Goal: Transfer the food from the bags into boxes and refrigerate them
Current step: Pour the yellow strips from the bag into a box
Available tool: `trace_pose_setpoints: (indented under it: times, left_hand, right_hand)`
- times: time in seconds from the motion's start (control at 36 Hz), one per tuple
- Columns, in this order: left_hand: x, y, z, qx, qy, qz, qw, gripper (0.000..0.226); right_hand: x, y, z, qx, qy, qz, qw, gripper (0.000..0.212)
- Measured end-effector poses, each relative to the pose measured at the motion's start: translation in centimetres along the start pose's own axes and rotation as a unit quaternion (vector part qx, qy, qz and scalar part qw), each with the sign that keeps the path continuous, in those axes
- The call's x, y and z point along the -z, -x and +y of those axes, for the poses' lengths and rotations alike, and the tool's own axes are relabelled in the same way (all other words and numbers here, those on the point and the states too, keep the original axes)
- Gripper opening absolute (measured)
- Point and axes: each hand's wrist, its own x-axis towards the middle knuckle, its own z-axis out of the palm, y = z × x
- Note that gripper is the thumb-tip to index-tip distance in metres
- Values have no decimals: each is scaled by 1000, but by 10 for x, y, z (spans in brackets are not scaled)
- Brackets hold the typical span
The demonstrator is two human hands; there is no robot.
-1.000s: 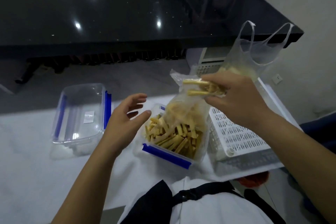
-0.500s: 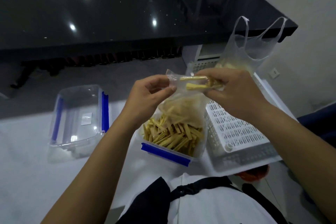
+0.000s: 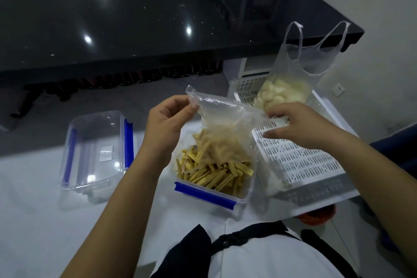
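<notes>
Nearest, your two forearms reach out over the white counter (image 3: 33, 221), one from each side. Just past them sits one clear box with blue clips (image 3: 214, 189), open and filled with yellow food strips (image 3: 216, 174) too many to count. Directly above that box you hold one clear bag (image 3: 225, 124), stretched between both hands, its lower end hanging down into the box with some strips showing through the plastic. Your left hand (image 3: 167, 124) pinches the bag's left top corner between thumb and curled fingers. Your right hand (image 3: 300, 126) grips the bag's right edge, fingers narrowed on the plastic and pointing left. To the left of the filled box, apart from it, lies a second clear piece with blue clips (image 3: 97, 153), holding no food; whether it is a lid or another box you cannot tell. To the right, touching the filled box, stands one white perforated basket (image 3: 300, 165). At its far end rests a second clear bag with two handle loops (image 3: 304, 70), upright and holding pale chunks. Farthest off runs one dark, glossy countertop (image 3: 146, 20).
</notes>
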Motion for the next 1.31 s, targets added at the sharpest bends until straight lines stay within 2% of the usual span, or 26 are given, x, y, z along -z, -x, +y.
trace_pose_setpoints:
  times: [0.08, 0.14, 0.22, 0.33, 0.5, 0.67, 0.72, 0.78, 0.86, 0.92, 1.0, 1.06, 1.11, 1.19, 1.25, 1.31]
  left_hand:
    - [0, 1, 0, 7, 2, 1, 1000, 14]
    - [0, 0, -1, 6, -3, 1, 1000, 14]
    - [0, -2, -2, 2, -5, -17, 1000, 17]
    - [-2, -7, -7, 27, -54, -74, 995, 27]
    - [2, -12, -9, 6, -67, -39, 997, 17]
    - [16, -12, -11, -1, 14, 15, 1000, 16]
    - [18, -13, -15, 15, 17, 14, 1000, 18]
    - [18, -15, -21, 35, -8, -4, 999, 21]
    - [19, -15, -36, 67, -55, -87, 992, 36]
    - [19, -13, -45, 86, -75, -148, 982, 48]
    - [17, -11, -54, 107, -99, -210, 967, 55]
    - [13, -11, -58, 104, -150, -194, 964, 55]
    - [7, -15, -57, 95, -189, -147, 966, 42]
    - [-1, -22, -52, 76, -167, -92, 979, 12]
    - [0, -26, -45, 60, -99, -66, 991, 14]
    - [3, -30, -40, 46, -63, -52, 996, 16]
  right_hand:
    - [0, -3, 3, 2, -24, 5, 1000, 60]
    - [0, -6, 0, 1, -68, -2, 998, 62]
    - [-2, -10, -7, 17, -138, -12, 990, 37]
    - [-1, -7, -19, 43, -194, 38, 979, 12]
    - [9, 4, -35, 132, -272, 72, 950, 11]
    - [6, 11, -31, 122, -353, 105, 922, 12]
    - [-1, 10, -26, 105, -365, 84, 921, 23]
    - [-13, 10, -20, 58, -352, 23, 934, 49]
    - [-38, 12, -13, -15, -338, -81, 938, 71]
    - [-54, 11, -9, -39, -322, -82, 942, 76]
    - [-71, 7, -9, -41, -315, -11, 948, 55]
    - [-76, 3, -10, -35, -311, 35, 949, 33]
    - [-76, 2, -13, -42, -317, 63, 945, 11]
    - [-67, 2, -20, -55, -376, 78, 922, 9]
    - [-58, 4, -24, -37, -425, 79, 901, 7]
    - [-53, 6, -26, -25, -438, 76, 895, 9]
